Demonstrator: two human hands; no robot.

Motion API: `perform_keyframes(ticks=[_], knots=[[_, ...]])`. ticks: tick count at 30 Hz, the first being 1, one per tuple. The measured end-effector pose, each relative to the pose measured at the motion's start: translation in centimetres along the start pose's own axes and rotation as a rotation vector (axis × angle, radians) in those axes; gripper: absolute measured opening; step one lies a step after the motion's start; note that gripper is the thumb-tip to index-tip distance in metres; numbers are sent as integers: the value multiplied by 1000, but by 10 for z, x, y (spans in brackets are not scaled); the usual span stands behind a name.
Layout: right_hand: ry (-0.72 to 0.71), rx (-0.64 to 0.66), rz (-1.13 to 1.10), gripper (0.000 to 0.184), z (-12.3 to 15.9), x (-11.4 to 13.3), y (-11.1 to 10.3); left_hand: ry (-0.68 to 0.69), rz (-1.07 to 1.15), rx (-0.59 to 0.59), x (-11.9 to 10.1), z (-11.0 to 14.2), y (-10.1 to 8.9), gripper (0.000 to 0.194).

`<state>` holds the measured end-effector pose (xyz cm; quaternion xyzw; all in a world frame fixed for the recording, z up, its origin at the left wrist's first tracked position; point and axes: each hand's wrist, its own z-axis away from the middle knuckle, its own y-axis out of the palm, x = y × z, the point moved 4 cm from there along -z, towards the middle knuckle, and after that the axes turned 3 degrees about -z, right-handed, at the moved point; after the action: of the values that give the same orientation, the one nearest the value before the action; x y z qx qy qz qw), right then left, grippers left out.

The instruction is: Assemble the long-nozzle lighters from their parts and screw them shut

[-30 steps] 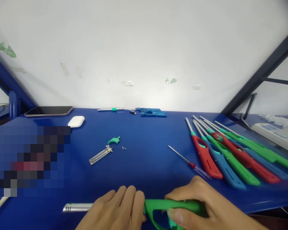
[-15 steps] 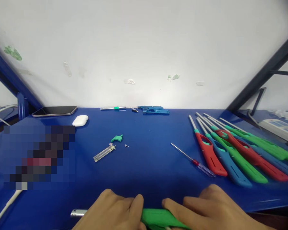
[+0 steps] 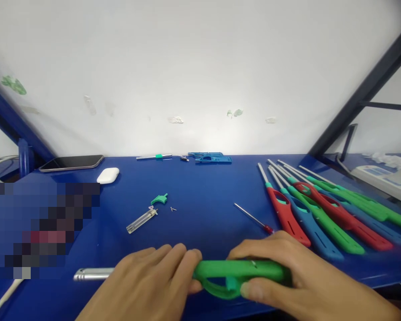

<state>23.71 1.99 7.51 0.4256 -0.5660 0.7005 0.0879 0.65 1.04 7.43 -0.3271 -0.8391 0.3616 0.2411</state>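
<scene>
A green gas lighter point(image 3: 232, 269) with a metal barrel lies sideways between my two hands near the table's front edge. My left hand point(image 3: 153, 276) is wrapped round its front part, and the barrel sticks out to the left. Around the handle end closes my right hand point(image 3: 280, 272), the thumb beside the trigger opening. The teal trigger shows inside that opening. Just beyond my right hand is a screwdriver point(image 3: 250, 215), its handle partly hidden by the hand. Farther off lie a clear fuel tank point(image 3: 142, 221), a green trigger piece point(image 3: 159, 199) and small screws point(image 3: 173, 208).
Several red, blue and green lighters point(image 3: 289, 218) lie in a row on the right. Blue shell halves point(image 3: 214, 158) and a metal barrel point(image 3: 153, 157) lie along the wall. A phone point(image 3: 71, 162), a white earbud case point(image 3: 108, 175) and a pixelated area are at left.
Both hands have come up and farther into view with the green lighter, showing more of its barrel and its trigger opening. My right hand now covers the screwdriver's handle. The view has tilted slightly.
</scene>
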Motion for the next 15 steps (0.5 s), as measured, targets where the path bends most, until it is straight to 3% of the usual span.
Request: perform_keyframes(ticks=[3,8,11,15], knots=[[106,27,-40,32,1,-11,-2,-22,42,17,5,-5,-1,40],[51,41,-24,33,3,-15,8,18,106,103,-5,7,15,34],[33,35,-33,41,3,-14,12,-30,198,143,-6,5,21,33],[71,52,-95,42,0,-14,11,-65,228,184,-7,-1,22,44]])
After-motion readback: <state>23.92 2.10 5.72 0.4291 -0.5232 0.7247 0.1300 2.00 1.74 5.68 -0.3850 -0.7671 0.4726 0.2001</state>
